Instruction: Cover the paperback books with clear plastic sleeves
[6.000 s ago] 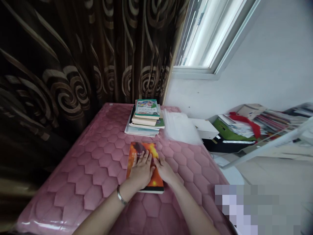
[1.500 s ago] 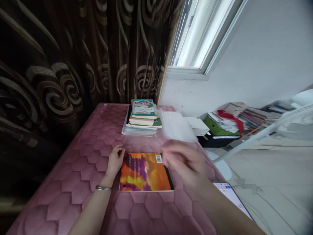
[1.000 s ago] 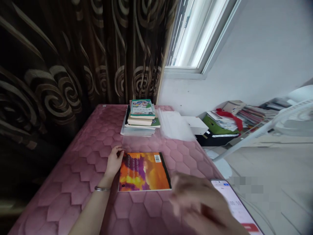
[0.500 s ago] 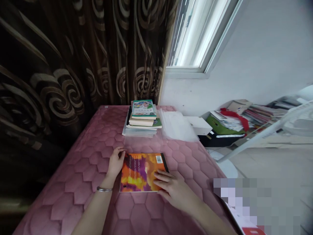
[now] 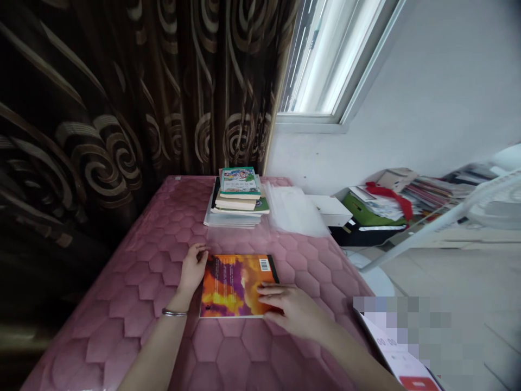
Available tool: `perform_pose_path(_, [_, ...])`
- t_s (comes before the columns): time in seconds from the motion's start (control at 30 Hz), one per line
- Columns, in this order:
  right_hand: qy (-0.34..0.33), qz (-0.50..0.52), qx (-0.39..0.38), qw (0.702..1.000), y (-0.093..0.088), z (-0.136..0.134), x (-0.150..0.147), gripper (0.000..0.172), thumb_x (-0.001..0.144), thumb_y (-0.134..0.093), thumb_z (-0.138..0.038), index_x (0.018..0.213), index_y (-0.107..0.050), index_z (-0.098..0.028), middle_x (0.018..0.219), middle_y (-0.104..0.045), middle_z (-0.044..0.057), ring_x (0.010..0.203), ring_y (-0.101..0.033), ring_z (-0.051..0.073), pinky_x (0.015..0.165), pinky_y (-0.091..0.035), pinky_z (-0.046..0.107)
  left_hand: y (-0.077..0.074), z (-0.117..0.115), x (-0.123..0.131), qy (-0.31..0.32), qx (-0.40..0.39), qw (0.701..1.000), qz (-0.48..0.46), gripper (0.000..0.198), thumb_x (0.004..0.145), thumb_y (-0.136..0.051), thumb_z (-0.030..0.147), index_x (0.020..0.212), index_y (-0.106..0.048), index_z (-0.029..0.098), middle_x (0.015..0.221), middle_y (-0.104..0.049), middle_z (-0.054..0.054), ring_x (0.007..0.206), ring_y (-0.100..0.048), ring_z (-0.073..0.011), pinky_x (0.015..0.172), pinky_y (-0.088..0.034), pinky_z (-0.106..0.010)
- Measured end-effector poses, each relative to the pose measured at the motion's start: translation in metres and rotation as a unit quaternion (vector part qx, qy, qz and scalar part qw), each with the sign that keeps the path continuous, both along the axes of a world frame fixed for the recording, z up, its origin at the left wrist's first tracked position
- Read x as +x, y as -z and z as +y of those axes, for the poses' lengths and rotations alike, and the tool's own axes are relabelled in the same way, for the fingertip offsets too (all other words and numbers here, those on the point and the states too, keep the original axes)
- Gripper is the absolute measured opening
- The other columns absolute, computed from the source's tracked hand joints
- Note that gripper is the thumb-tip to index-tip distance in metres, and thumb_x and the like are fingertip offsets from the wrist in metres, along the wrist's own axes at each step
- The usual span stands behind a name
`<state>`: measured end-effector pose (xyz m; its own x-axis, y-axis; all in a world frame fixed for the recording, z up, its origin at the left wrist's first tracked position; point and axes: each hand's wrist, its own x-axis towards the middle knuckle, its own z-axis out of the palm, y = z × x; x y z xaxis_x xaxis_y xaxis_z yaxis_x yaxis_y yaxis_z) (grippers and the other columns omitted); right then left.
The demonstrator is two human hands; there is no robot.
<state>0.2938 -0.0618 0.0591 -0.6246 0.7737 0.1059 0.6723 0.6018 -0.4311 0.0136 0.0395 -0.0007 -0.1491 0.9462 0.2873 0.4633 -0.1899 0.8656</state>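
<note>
An orange, yellow and purple book [image 5: 238, 285] lies flat on the pink quilted bed surface, its barcode at the upper right. At its upper left corner is my left hand [image 5: 194, 267], fingers loosely bent and apart, resting against the edge. My right hand [image 5: 291, 307] lies over the lower right part of the book, fingers stretched out on the cover. Beyond the book, a clear plastic sheet [image 5: 236, 234] lies close to its top edge. The book's underside is hidden.
A stack of books [image 5: 240, 187] stands at the far end of the bed [image 5: 146, 282]. Beside it lie clear plastic covers [image 5: 295, 212]. A white box [image 5: 331, 209], a green bin [image 5: 362, 206] and a white fan [image 5: 423, 228] are on the right. A dark curtain [image 5: 163, 98] hangs at left.
My right hand has shifted slightly to the right on the book. My left hand and the book stay nearly in place, and the view moves very slightly.
</note>
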Motion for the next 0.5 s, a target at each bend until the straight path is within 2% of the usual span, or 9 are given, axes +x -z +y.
perform_pose_path(0.1, [0.005,0.009,0.009,1.000,-0.001,-0.001,0.000,0.025,0.082,-0.061,-0.021,0.104,-0.072,-0.028,0.116,-0.068,0.000,0.113,-0.060,0.021,0.097,-0.050,0.037,-0.011,-0.004,0.003,-0.054,0.029,0.996,0.061,0.014,0.079,-0.052,0.022,0.092,-0.054,0.019,0.096,-0.064,-0.009,0.096,-0.063,-0.0240,0.090,-0.049,-0.042])
perform_pose_path(0.17, [0.013,0.009,0.009,1.000,0.000,-0.001,-0.001,0.026,0.084,-0.055,-0.018,0.101,-0.073,-0.027,0.115,-0.068,0.000,0.111,-0.062,0.020,0.095,-0.051,0.036,-0.027,-0.013,0.009,-0.043,0.051,0.990,0.125,0.010,0.079,-0.053,0.021,0.089,-0.055,0.020,0.096,-0.063,-0.009,0.100,-0.060,-0.0254,0.093,-0.047,-0.043])
perform_pose_path(0.2, [0.016,0.007,0.008,1.000,0.000,-0.001,-0.001,0.027,0.085,-0.054,-0.017,0.100,-0.073,-0.027,0.115,-0.069,0.000,0.110,-0.062,0.020,0.094,-0.051,0.035,-0.036,-0.020,0.012,-0.010,0.047,0.988,0.147,0.009,0.080,-0.052,0.022,0.088,-0.055,0.021,0.096,-0.063,-0.009,0.099,-0.060,-0.0249,0.093,-0.047,-0.042])
perform_pose_path(0.27, [0.021,-0.002,0.005,1.000,0.000,-0.001,-0.001,0.026,0.084,-0.056,-0.019,0.102,-0.072,-0.026,0.115,-0.069,0.000,0.111,-0.062,0.020,0.094,-0.051,0.035,-0.056,-0.039,0.020,0.123,0.000,0.977,0.176,0.010,0.081,-0.054,0.023,0.091,-0.056,0.023,0.100,-0.065,-0.006,0.099,-0.062,-0.0225,0.091,-0.048,-0.038])
perform_pose_path(0.33, [0.022,-0.012,0.001,1.000,-0.001,-0.001,-0.002,0.028,0.082,-0.061,-0.022,0.108,-0.070,-0.025,0.117,-0.068,0.000,0.111,-0.061,0.021,0.095,-0.050,0.035,-0.073,-0.061,0.026,0.268,-0.025,0.936,0.229,0.015,0.077,-0.060,0.022,0.091,-0.057,0.025,0.121,-0.060,-0.006,0.116,-0.055,-0.0230,0.099,-0.044,-0.037])
perform_pose_path(0.37, [0.021,-0.016,-0.003,1.000,-0.001,-0.001,-0.002,0.030,0.082,-0.062,-0.023,0.111,-0.069,-0.025,0.117,-0.068,0.001,0.111,-0.061,0.021,0.095,-0.049,0.035,-0.078,-0.071,0.028,0.319,-0.041,0.910,0.261,0.020,0.074,-0.063,0.020,0.092,-0.058,0.025,0.132,-0.054,-0.005,0.125,-0.048,-0.0242,0.103,-0.041,-0.037])
perform_pose_path(0.43, [0.016,-0.023,-0.010,1.000,-0.001,-0.001,-0.001,0.030,0.082,-0.062,-0.025,0.112,-0.069,-0.025,0.119,-0.067,0.001,0.112,-0.060,0.021,0.096,-0.048,0.035,-0.084,-0.088,0.029,0.354,-0.077,0.878,0.313,0.032,0.071,-0.066,0.017,0.102,-0.058,0.023,0.142,-0.045,-0.007,0.132,-0.040,-0.0260,0.108,-0.037,-0.039])
perform_pose_path(0.5, [0.009,-0.027,-0.013,0.999,0.000,-0.001,0.000,0.028,0.083,-0.061,-0.025,0.109,-0.070,-0.025,0.120,-0.066,0.001,0.113,-0.059,0.021,0.097,-0.047,0.035,-0.085,-0.097,0.028,0.353,-0.100,0.861,0.352,0.040,0.072,-0.063,0.012,0.110,-0.056,0.020,0.143,-0.044,-0.009,0.133,-0.039,-0.0257,0.109,-0.035,-0.040])
